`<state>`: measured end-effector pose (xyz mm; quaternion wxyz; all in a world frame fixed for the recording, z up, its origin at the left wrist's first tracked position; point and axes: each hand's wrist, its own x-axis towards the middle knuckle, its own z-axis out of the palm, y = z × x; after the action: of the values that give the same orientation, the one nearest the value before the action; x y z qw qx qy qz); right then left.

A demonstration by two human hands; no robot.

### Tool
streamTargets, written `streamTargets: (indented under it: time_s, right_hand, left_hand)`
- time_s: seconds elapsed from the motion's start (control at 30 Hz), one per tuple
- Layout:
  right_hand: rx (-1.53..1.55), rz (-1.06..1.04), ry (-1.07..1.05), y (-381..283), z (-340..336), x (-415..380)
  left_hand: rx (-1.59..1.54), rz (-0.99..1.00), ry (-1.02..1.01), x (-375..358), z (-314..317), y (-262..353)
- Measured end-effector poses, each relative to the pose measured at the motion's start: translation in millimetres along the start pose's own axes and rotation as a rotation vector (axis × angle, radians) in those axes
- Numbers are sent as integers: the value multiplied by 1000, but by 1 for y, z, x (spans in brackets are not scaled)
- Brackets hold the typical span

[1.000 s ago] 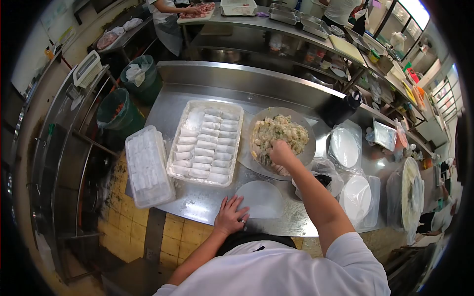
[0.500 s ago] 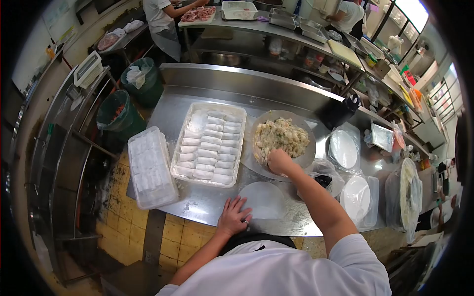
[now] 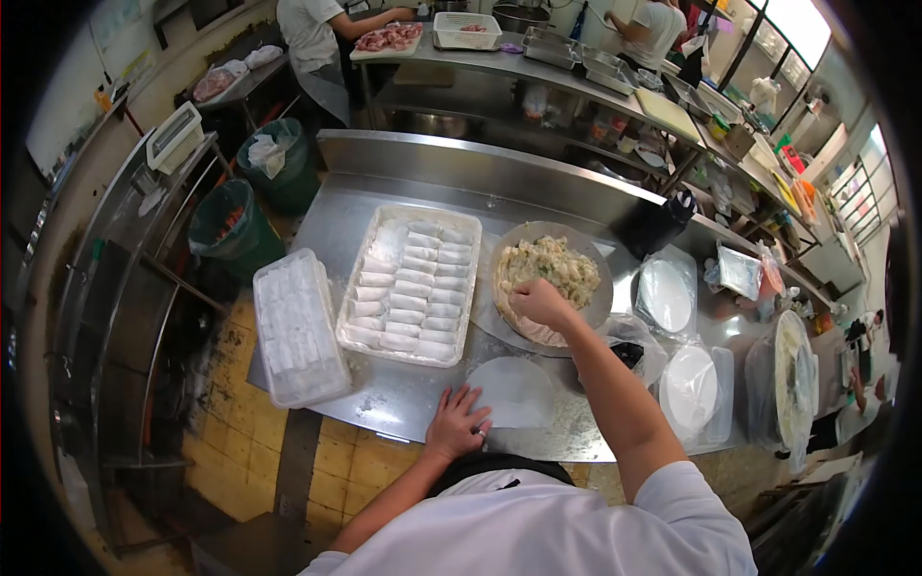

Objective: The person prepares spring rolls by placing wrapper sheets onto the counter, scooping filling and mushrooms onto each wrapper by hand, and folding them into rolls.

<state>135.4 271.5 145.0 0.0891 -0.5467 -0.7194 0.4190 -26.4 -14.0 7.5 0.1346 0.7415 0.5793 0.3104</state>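
My right hand (image 3: 541,303) is closed, its fingertips down in a pale, chunky filling (image 3: 567,264) with green bits. That filling sits in a wide round bowl (image 3: 606,300); the fingertips themselves are hidden. My left hand (image 3: 458,422) lies flat at the table's front edge, fingers spread, at the left edge of a thin, round, translucent wrapper (image 3: 516,392). White rolls (image 3: 408,302) stand in rows inside a white tray (image 3: 459,357) left of the bowl. Farther left, a lidded plastic box (image 3: 301,331) holds more rolls.
White round stacks (image 3: 689,389) in plastic lie on the right of the steel table (image 3: 327,211). A black container (image 3: 658,226) stands by the raised back edge. Green bins (image 3: 230,226) are at left. Two co-workers (image 3: 312,43) stand behind a far counter with meat (image 3: 389,38).
My right hand has shifted slightly up and left within the bowl, baring a smoother, pinkish patch near its front rim. My left hand stays in place. The view has tilted slightly.
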Motion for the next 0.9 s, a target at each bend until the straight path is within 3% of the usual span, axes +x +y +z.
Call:
streamTargets:
  time_s: [0.03, 0.13, 0.23, 0.33, 0.43, 0.53, 0.6, 0.67, 0.73, 0.83, 0.9]
  right_hand:
    - [-31, -9, 52, 1, 9, 7]
    - [-357, -305, 286, 29, 54, 20]
    - [-57, -135, 53, 21, 17, 21]
    - [146, 39, 161, 28, 5, 51]
    - [-154, -33, 229, 28, 11, 77]
    - [-441, -267, 222, 48, 43, 97]
    - [-696, -284, 137, 39, 50, 82]
    - [-661, -178, -22, 5, 26, 47]
    - [-323, 48, -246, -29, -5, 9]
    - [470, 115, -245, -3, -24, -18]
    - [681, 179, -271, 8, -28, -33]
  left_hand:
    - [-6, -2, -4, 0, 0, 0]
    - [-11, -1, -9, 1, -1, -1]
    - [-9, 4, -2, 0, -2, 1]
    - [-18, 7, 14, 0, -2, 1]
    - [-4, 11, 15, 2, -2, 0]
    - [-11, 8, 16, 2, -4, 0]
    - [-16, 8, 18, 0, -3, 1]
    - [-18, -1, 0, 0, -2, 1]
    - [-17, -1, -10, 0, -2, 1]
    - [-11, 6, -7, -1, -1, -1]
    - [-13, 9, 1, -1, 0, -1]
